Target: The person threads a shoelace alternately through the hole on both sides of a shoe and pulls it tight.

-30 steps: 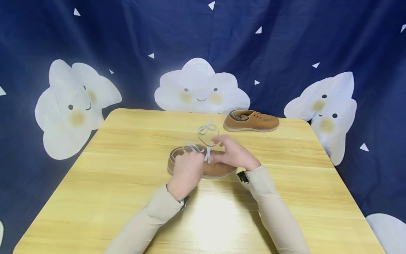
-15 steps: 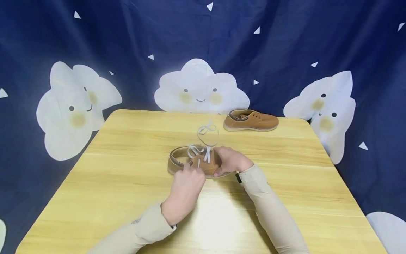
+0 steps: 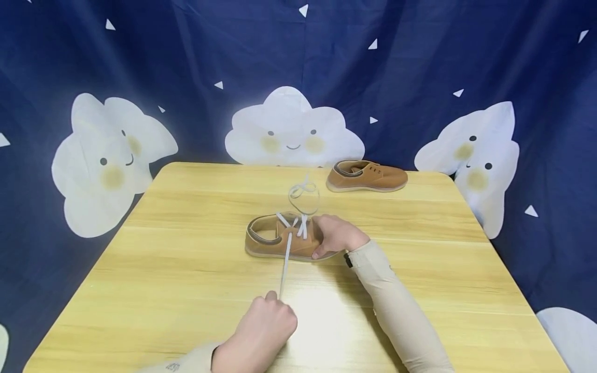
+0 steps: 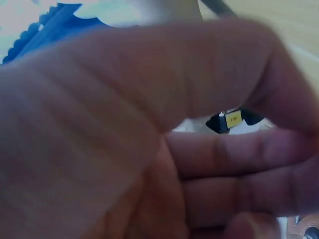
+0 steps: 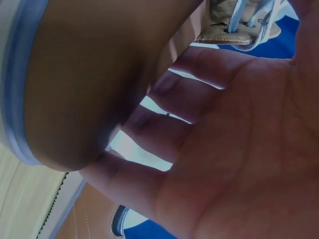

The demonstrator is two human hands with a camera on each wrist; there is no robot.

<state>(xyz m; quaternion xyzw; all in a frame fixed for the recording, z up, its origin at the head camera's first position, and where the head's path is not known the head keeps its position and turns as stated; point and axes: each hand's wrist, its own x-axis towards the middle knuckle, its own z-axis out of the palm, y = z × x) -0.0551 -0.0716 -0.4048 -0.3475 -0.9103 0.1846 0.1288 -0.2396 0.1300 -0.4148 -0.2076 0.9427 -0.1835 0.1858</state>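
Note:
A brown shoe [image 3: 268, 247] lies on the table with its toe to the right, pale laces through its upper eyelets. My left hand [image 3: 261, 329] pinches one shoelace [image 3: 286, 259], drawn taut from the shoe's near side toward the table front. In the left wrist view the left hand's fingers [image 4: 239, 154] are curled with the thumb over them. My right hand [image 3: 339, 234] grips the toe, thumb on the near side and fingers round the far side. The right wrist view shows those fingers [image 5: 164, 132] against the shoe's toe [image 5: 75, 99].
A second brown shoe [image 3: 368, 177] without visible laces stands at the table's back right. The other lace end lies looped on the wooden table [image 3: 196, 207] behind the first shoe. A dark blue curtain [image 3: 186, 52] with clouds hangs behind the table.
My left hand has moved from over the shoe toward the table front, drawing the lace out straight. The right hand has moved from the laces onto the toe and grips it.

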